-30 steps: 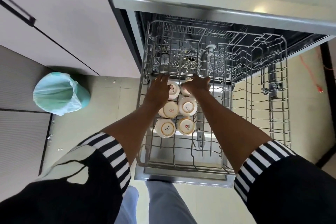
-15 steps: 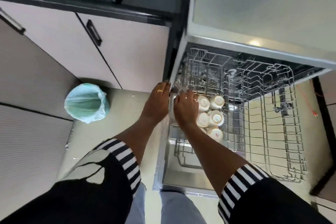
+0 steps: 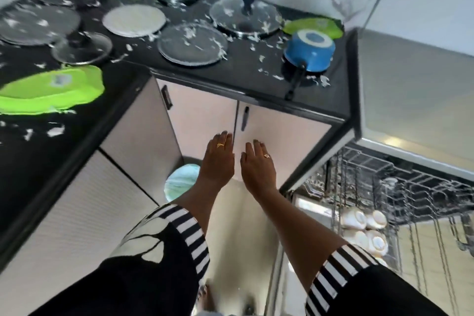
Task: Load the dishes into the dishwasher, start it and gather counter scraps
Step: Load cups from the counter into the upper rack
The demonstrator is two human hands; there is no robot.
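Note:
My left hand (image 3: 218, 159) and my right hand (image 3: 256, 164) hover side by side in front of the cabinet doors (image 3: 277, 141), fingers straight, holding nothing. The black counter (image 3: 230, 77) above carries a blue saucepan (image 3: 309, 50) upside down, glass lids (image 3: 243, 14), a steel plate (image 3: 192, 43), a white plate (image 3: 134, 20) and green plates (image 3: 51, 87), with white scraps (image 3: 55, 131) strewn among them. At the right the dishwasher rack (image 3: 384, 187) is pulled out, with white cups (image 3: 364, 228) upside down in it.
A bin with a pale green liner (image 3: 179, 182) stands on the floor below my left hand, in the corner of the cabinets. The dishwasher's open door (image 3: 289, 290) lies low at my right. The counter bends round to my left.
Both hands have left the cups in the rack and moved left and up in front of the cabinet. My view has swung from the rack up to the counter.

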